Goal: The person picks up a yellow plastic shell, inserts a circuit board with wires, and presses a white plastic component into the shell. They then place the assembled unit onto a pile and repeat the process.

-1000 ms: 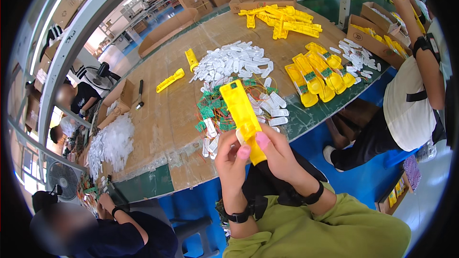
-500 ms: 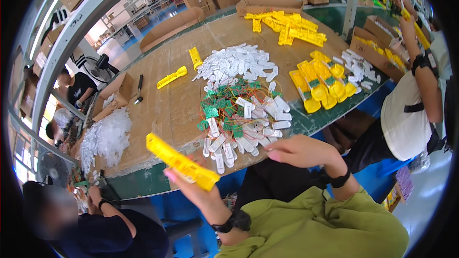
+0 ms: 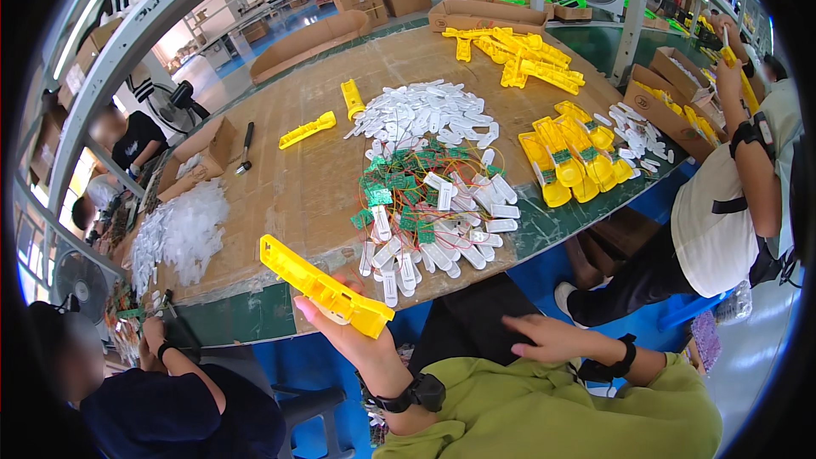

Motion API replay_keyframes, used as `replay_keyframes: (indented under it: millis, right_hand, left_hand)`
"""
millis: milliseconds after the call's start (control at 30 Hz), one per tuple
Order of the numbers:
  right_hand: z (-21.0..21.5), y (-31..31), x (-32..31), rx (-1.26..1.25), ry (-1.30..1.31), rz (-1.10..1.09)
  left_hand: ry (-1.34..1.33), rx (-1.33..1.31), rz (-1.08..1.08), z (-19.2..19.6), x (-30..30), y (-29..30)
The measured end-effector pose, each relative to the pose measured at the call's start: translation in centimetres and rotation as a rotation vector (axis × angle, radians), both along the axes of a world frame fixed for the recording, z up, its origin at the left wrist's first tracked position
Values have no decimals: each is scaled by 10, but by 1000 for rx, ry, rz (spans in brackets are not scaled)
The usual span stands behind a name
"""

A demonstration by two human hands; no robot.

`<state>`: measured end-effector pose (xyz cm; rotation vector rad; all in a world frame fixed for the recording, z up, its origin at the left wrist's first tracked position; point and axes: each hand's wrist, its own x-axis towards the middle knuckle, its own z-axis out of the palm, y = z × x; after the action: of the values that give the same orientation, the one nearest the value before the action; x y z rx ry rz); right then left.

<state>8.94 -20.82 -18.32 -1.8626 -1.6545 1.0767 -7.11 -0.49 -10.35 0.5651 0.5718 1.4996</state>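
My left hand [image 3: 350, 342] is closed round a long yellow plastic shell [image 3: 327, 288], lifted at the table's near edge with its ribbed hollow side showing. My right hand [image 3: 557, 338] is over my lap, apart from the shell, with fingers stretched out and nothing in them. In front of me lies a heap of green circuit boards [image 3: 380, 195] with thin red and yellow wires and white oval plastic pieces [image 3: 439, 252]. Behind it is a pile of small white plastic parts [image 3: 425, 110]. Two more yellow shells [image 3: 307, 130] lie to the left of that pile.
Stacked yellow shells with boards [image 3: 568, 157] lie at the right; more yellow shells [image 3: 531, 55] are at the back. A hammer [image 3: 246, 149] and translucent pieces [image 3: 191, 221] lie left. Co-workers sit left [image 3: 161, 399] and right [image 3: 722, 221]. A metal post [image 3: 630, 21] stands at the back right.
My right hand has moved down and right, away from the yellow shell, to over my lap. The left hand still holds the shell in nearly the same place.
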Motion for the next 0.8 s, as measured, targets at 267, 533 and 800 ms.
replay_keyframes:
  millis: [267, 533, 800]
  right_hand:
    - [106, 93, 33, 300, -49, 191]
    - [84, 250, 66, 782, -627, -196]
    - [92, 252, 60, 747, -428, -138]
  left_hand:
    - [1, 101, -262, 1, -9, -4]
    - [99, 171, -313, 5, -17, -9]
    - [212, 143, -220, 0, -28, -2]
